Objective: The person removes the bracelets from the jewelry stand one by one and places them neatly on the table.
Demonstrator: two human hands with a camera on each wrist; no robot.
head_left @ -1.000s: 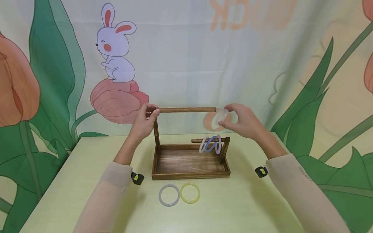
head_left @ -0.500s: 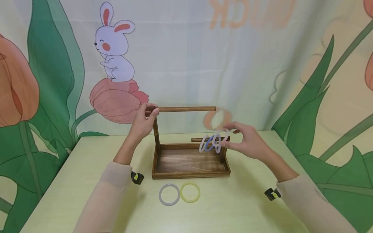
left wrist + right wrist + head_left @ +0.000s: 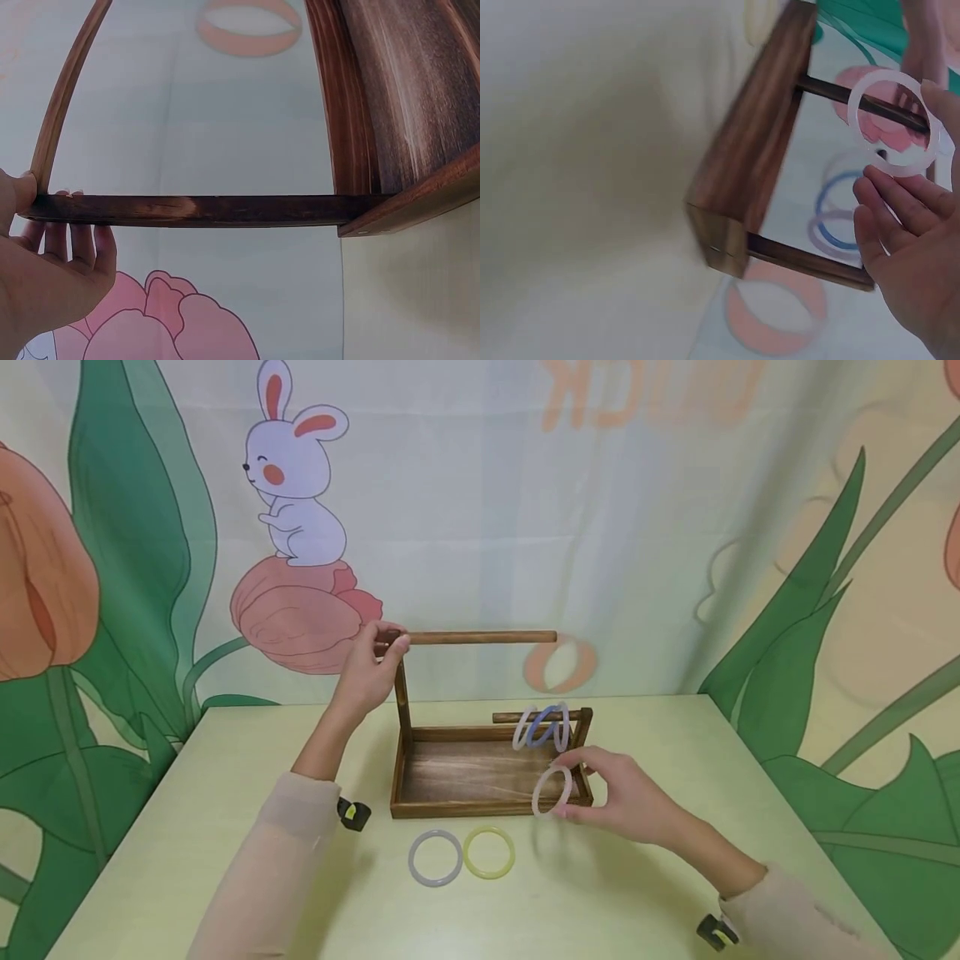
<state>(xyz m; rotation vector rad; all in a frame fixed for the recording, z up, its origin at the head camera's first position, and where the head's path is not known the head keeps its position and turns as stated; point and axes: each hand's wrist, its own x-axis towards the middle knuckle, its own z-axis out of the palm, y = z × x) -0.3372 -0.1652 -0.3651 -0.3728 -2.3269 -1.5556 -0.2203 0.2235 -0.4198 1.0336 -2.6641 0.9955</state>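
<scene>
Step (judged): relocating 1 pale ring [image 3: 853, 124] | Hands: left hand [image 3: 367, 670] grips post [image 3: 150, 209] top of wooden rack [image 3: 450, 812]; right hand [image 3: 628, 797] part-closed, ring pinched thumb-to-fingers | Ring: by rack's front right corner, off upper bar [image 3: 483, 637] and lower bar [image 3: 504, 717] | Next likely needs: firm pinch, clearance past rack

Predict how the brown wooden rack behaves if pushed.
The rack should slide rather than roll, given its flat tray base. Pushed high, it may tip, since its left wooden post stands tall, though the left hand grips the post's top. The blue plastic-looking ring could swing, as it hangs on the lower wooden bar.
</scene>
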